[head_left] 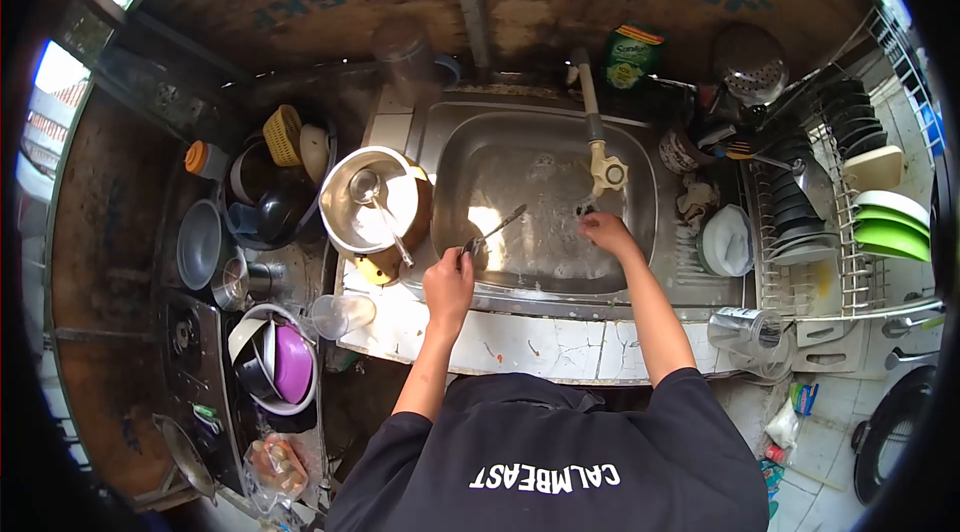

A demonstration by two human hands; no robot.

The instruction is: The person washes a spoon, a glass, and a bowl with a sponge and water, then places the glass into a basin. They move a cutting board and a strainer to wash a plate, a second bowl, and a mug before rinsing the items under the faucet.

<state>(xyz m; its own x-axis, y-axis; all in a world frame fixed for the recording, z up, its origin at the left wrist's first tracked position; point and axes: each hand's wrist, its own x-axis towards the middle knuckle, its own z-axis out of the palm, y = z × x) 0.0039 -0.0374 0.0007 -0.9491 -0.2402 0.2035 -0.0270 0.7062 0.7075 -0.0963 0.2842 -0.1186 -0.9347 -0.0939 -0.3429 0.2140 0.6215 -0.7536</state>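
Observation:
My left hand (450,279) is closed around the near end of a slim metal utensil (505,223), which slants up and right over the sink basin (545,277). Under the tap (608,172), my right hand (605,230) has its fingers bunched together. A small dark spot shows at those fingertips, and I cannot tell what they hold. Water runs near the right hand and wets the basin floor. Left of the sink, close to my left hand, a metal pot (342,214) has a ladle (388,222) lying in it.
A clear plastic cup (342,316) stands on the tiled edge at left. Basins with dishes, including a purple bowl (293,362), are further left. On the right are a white tub (727,242), a dish rack (850,282) with plates, and clear glasses (745,329). A green pouch (632,59) is behind the tap.

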